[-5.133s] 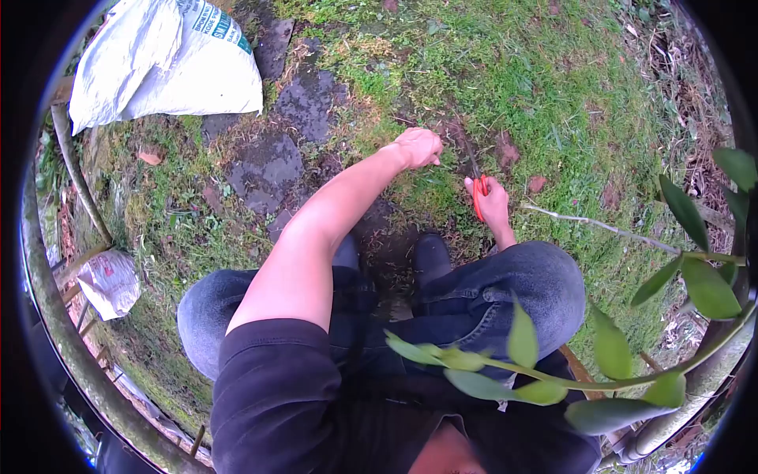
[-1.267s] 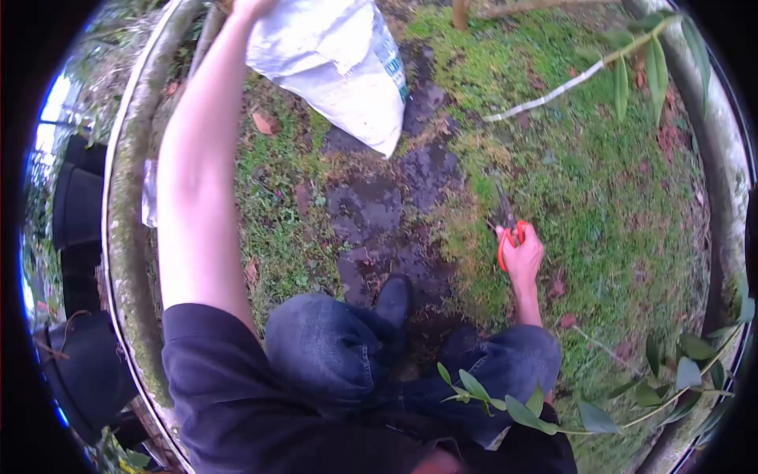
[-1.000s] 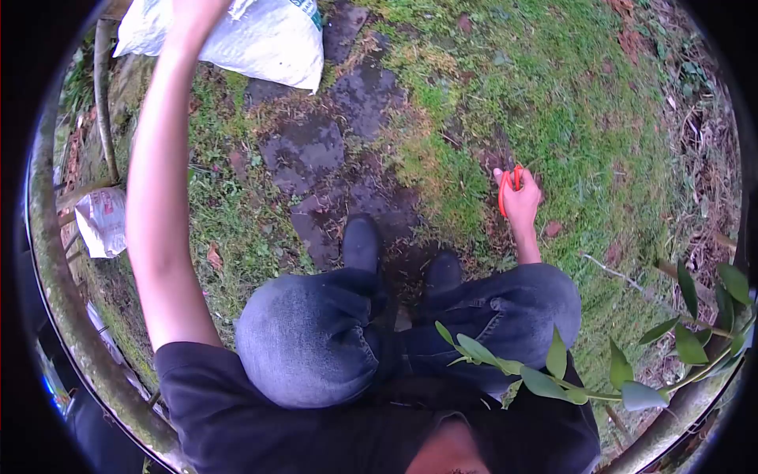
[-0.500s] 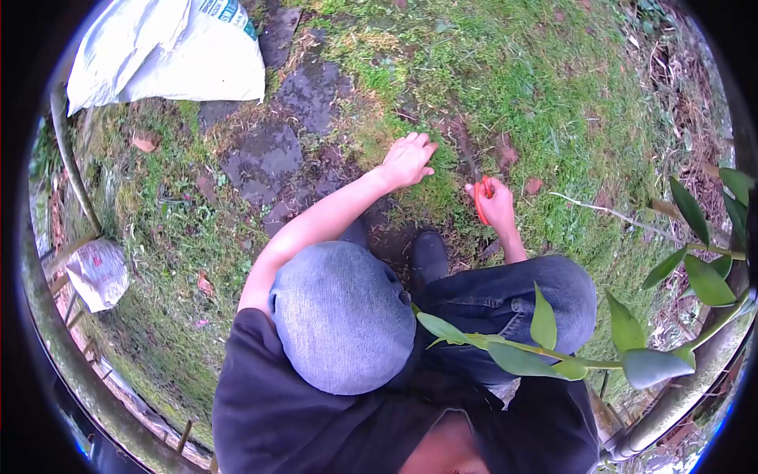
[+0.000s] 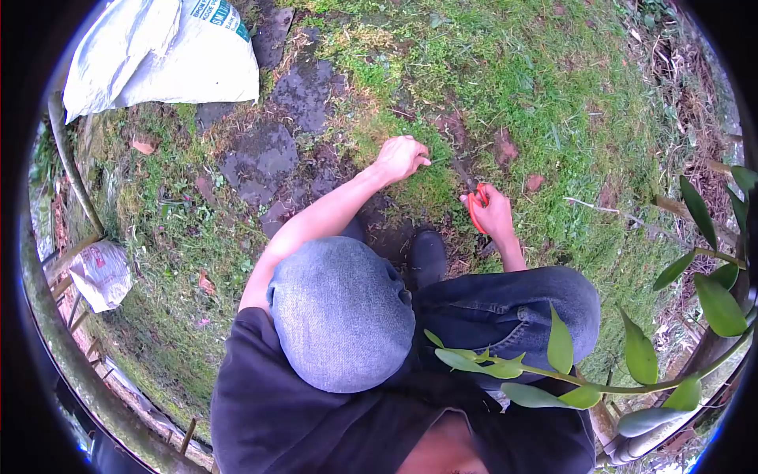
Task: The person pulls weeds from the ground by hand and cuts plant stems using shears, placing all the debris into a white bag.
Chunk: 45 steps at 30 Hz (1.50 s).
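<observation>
My right hand (image 5: 493,213) grips a pair of scissors (image 5: 477,207) by its orange handles. The dark blades point up and left, low over the grass and moss. Just left of the blade tips, my left hand (image 5: 403,159) is closed with its fingertips pinched together at the turf. Whatever sits between those fingertips is too small to make out. Short green grass and moss (image 5: 433,188) surround both hands, with bare brown soil showing near the blades.
A big white sack (image 5: 189,71) lies at the upper left, beside dark flat stones (image 5: 264,162). A smaller whitish bag (image 5: 103,275) sits by the bamboo rail (image 5: 75,170). A leafy stem (image 5: 616,387) crosses close in front at right. My dark boot (image 5: 428,257) is below the hands.
My left hand's fingers have drawn together from a looser spread. The right hand has shifted slightly down and left with the scissors, whose blades show more clearly.
</observation>
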Tool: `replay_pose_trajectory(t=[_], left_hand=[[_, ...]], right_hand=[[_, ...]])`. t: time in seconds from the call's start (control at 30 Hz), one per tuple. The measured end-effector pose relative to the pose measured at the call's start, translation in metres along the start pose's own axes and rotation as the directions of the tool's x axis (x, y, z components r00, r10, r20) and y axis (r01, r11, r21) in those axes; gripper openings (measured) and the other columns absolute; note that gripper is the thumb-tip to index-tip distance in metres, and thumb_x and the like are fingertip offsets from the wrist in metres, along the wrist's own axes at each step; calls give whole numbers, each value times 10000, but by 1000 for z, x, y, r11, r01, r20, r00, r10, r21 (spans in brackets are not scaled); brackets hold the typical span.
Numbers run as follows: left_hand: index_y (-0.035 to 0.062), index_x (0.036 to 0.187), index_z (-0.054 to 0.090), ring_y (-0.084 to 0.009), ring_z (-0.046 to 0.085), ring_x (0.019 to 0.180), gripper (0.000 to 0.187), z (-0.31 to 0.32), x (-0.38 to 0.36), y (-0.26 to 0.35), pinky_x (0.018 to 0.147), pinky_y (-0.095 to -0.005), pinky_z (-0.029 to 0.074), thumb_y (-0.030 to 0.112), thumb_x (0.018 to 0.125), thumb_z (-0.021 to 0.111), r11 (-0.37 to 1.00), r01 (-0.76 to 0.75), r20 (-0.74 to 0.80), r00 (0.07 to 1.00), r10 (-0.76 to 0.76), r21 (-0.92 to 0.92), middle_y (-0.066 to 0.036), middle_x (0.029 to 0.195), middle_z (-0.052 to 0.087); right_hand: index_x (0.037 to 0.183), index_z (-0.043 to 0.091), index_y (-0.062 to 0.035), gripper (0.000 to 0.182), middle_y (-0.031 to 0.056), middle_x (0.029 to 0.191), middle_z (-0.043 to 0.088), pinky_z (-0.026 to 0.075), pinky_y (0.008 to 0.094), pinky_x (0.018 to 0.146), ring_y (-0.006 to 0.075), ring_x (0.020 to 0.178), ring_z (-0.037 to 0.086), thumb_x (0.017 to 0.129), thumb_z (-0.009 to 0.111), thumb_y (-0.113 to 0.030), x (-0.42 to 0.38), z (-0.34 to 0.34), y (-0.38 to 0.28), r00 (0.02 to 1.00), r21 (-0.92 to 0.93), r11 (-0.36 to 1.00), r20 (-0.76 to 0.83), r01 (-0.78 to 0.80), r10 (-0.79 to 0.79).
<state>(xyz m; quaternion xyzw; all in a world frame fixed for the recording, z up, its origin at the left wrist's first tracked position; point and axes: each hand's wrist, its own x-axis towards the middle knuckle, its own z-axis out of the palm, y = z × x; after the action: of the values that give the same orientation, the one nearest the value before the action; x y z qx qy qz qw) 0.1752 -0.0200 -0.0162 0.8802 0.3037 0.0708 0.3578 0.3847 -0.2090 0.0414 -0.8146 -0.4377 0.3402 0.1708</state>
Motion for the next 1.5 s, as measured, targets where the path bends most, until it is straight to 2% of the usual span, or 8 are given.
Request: replay_pose_trajectory(t=[0.1,0.4,0.53,0.77,0.97,1.1,1.3,1.5], left_hand=[[83,898,764,-328,672,855,182,-3,-9,-1,761,-447,540,257,844,763,997,66,23,998,-66,-31,-136,804,695],[61,850,751,-307,672,870,136,10,-29,-3,802,-428,539,188,806,771,986,-121,-164,981,101,-116,-111,794,707],[53,1049,709,-308,646,1000,249,2,-14,8,910,-423,524,171,835,755,997,-76,27,997,76,6,-112,1004,709],[51,1235,593,-379,577,1204,469,16,-7,19,1092,-453,443,145,816,780,995,-14,22,1000,12,100,-171,1242,622],[20,1254,560,-368,595,1145,427,2,-23,0,982,-458,497,0,838,656,978,183,-120,973,-195,-104,-199,1210,617],[41,1253,571,-347,606,1096,443,-11,-24,5,953,-456,497,17,820,659,997,68,-272,961,-53,45,-168,1114,636],[65,1269,558,-351,604,1086,488,-2,-21,21,991,-484,450,142,824,743,995,-77,-48,996,80,67,-159,1155,649],[65,1176,600,-323,582,1030,397,26,-50,14,908,-435,465,136,814,748,997,31,-293,956,-8,76,-129,1080,614]], right_hand=[[821,604,-31,481,124,650,602,483,417,636,284,601,591,776,847,-444,-2,2,-1,995,-118,988,18,96,-94],[866,640,-33,491,162,722,661,504,461,693,366,695,660,769,829,-476,2,2,1,995,-207,976,87,74,-57],[827,627,-34,490,148,690,647,510,460,682,375,697,661,772,829,-477,4,2,2,996,-206,975,52,87,-78],[849,655,-31,496,127,668,640,500,457,656,342,645,644,784,817,-496,7,-7,2,998,-198,980,-64,0,-13],[850,657,-33,497,129,661,638,501,451,646,341,648,648,785,818,-498,6,-10,2,998,-212,977,-65,-35,21],[845,652,-40,496,135,668,644,504,450,658,341,652,650,786,811,-506,7,-6,-4,998,-191,981,-44,-43,35],[841,652,-43,492,132,673,648,505,451,671,335,650,650,787,805,-508,13,-7,-11,998,-175,983,-36,-59,53],[833,651,-39,491,127,674,646,506,458,691,331,661,648,782,811,-501,8,-12,-14,997,-166,984,-35,-70,65]])
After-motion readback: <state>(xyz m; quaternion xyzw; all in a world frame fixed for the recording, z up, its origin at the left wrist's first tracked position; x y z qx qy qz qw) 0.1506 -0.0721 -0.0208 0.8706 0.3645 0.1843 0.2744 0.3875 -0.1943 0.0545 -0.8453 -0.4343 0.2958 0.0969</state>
